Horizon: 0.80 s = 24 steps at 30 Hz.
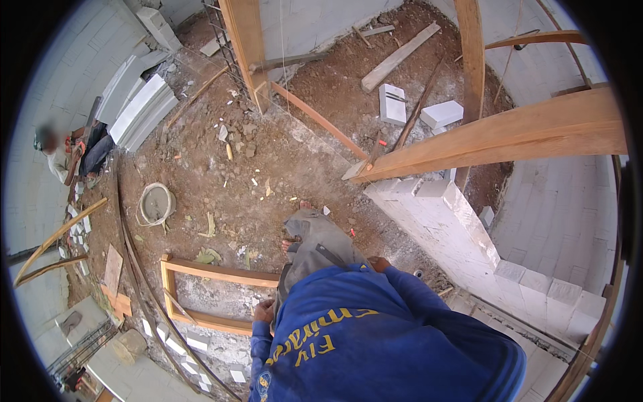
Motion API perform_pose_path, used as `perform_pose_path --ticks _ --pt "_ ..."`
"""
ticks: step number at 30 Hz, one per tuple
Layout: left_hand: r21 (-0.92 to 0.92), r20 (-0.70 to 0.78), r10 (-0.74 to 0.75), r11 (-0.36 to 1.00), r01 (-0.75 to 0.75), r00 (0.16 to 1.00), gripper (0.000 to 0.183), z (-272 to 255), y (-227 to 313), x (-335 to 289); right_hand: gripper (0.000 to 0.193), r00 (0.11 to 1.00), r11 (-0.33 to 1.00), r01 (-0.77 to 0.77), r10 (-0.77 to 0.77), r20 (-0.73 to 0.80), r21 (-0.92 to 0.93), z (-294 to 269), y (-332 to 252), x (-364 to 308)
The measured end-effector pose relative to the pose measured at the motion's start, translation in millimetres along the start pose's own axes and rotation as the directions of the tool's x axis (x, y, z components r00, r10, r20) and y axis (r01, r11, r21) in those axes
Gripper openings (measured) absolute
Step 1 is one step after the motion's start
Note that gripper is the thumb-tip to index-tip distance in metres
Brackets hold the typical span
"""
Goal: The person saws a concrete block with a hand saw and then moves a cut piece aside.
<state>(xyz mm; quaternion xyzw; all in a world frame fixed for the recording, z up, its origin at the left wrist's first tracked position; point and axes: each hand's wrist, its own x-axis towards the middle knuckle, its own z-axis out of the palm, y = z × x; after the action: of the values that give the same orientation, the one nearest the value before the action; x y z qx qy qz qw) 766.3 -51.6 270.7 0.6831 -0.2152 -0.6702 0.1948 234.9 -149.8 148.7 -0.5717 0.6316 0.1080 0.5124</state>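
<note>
My left hand (264, 311) hangs beside my grey trousers (320, 236), close to a rectangular wooden frame (221, 271) lying on the ground. My right hand (379, 264) is low at my right thigh, on the side of a low white block wall (429, 221). Nothing can be seen held in either hand, though both are small and their fingers are partly hidden. The blue sleeves and shirt (382, 335) cover much of the lower picture. A trowel (229, 151) with a pale handle lies on the dirt ahead of me.
A bucket (157, 204) of grey mix stands to the left. Another person (82, 151) sits at the far left by stacked white blocks (143, 112). A slanting timber beam (495, 132) reaches the ground at the right. Loose planks (400, 57) and rubble lie about.
</note>
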Motion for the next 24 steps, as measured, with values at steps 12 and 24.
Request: perform_pose_path --ticks 12,24 --pt "0.575 -0.119 0.189 0.814 -0.087 0.975 0.028 -69.0 143.4 115.1 0.071 0.903 0.706 -0.41 0.405 0.146 0.577 -90.6 -178.6 37.7" --pt "0.704 0.108 0.065 0.699 -0.123 0.992 0.056 -81.5 286.3 200.3 0.09 0.857 0.505 -0.453 0.474 0.202 0.735 -124.7 -241.1 37.3"
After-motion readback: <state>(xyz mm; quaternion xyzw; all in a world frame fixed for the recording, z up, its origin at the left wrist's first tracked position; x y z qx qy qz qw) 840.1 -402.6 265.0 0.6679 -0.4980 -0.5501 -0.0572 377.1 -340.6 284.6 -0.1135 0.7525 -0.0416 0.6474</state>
